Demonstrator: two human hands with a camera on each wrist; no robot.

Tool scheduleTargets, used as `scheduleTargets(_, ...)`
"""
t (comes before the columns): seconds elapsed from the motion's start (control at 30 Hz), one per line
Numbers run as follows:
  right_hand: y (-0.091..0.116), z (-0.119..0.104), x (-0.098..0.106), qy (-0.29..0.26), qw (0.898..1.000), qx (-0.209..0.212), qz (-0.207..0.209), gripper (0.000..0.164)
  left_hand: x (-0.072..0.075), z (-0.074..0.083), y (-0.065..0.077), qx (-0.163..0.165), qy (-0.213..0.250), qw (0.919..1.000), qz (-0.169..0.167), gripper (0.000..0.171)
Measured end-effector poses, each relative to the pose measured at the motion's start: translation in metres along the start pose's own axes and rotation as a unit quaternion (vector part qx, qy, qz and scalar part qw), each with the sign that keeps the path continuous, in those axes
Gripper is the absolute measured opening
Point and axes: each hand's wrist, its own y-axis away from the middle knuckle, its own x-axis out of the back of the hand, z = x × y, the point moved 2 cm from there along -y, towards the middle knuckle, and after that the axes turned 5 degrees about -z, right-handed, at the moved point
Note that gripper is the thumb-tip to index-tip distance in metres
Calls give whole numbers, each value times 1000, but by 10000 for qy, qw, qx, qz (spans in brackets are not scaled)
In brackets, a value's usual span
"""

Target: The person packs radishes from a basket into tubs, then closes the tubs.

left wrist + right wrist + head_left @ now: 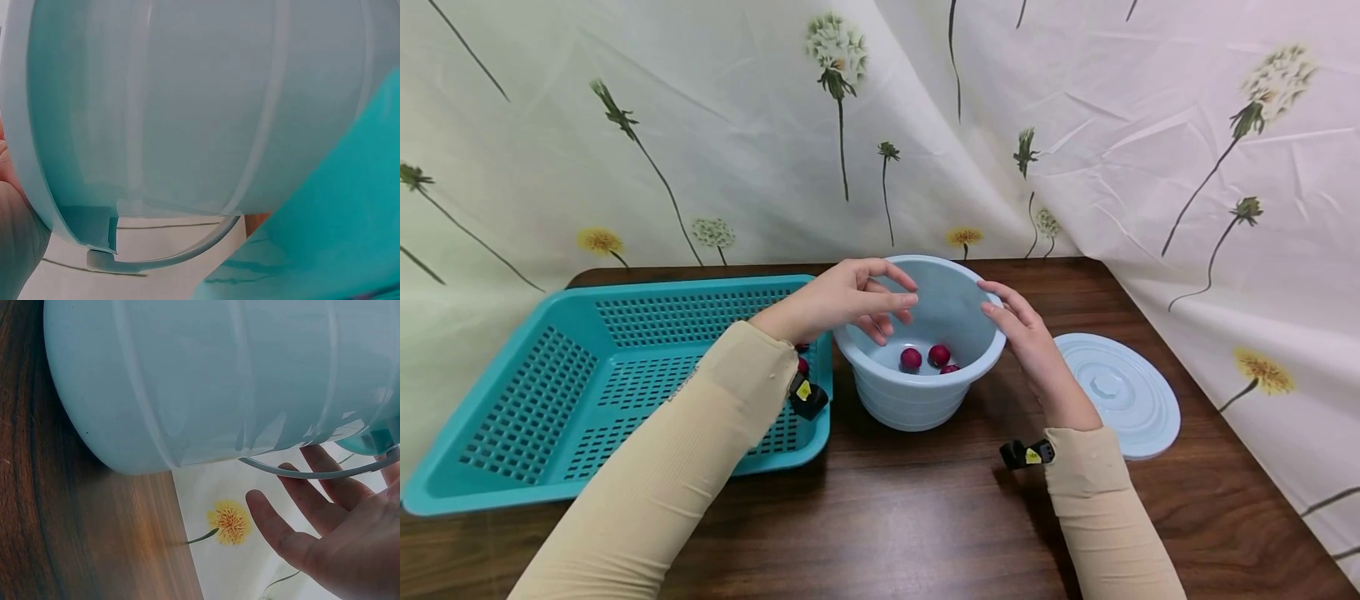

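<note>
My left hand hovers over the mouth of a light blue bucket, its fingers loosely bent with nothing visible between them. On the bucket's right side, my right hand is at the rim, fingers spread and thumb near the edge. The right wrist view shows those fingers beside the bucket wall and its thin handle. Inside lie several small dark red balls, perhaps fruit; their kind is unclear. In the left wrist view the bucket wall hides most of the left hand.
A teal slotted basket stands left of the bucket, under my left forearm. A few dark red balls show at its right end, partly hidden by the wrist. The round blue lid lies on the brown wooden table at right.
</note>
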Motion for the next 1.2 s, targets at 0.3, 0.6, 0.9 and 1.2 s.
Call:
scheduleTargets(0.3,1,0,0,-17,10000,1,10,49,2,-2,7,-174,298,9992,222,35)
scheduleTargets(0.6,2,-1,0,-31,10000,-12,34,48,28,-21,32,-289,657,9957,580,45)
scheduleTargets(0.9,2,-1,0,-49,10000,-23,-10,50,59,-62,46,246,188,9935,1094,49)
scheduleTargets(1.2,2,-1,0,-32,10000,-1,-32,50,79,-89,54,868,-311,9868,1329,58)
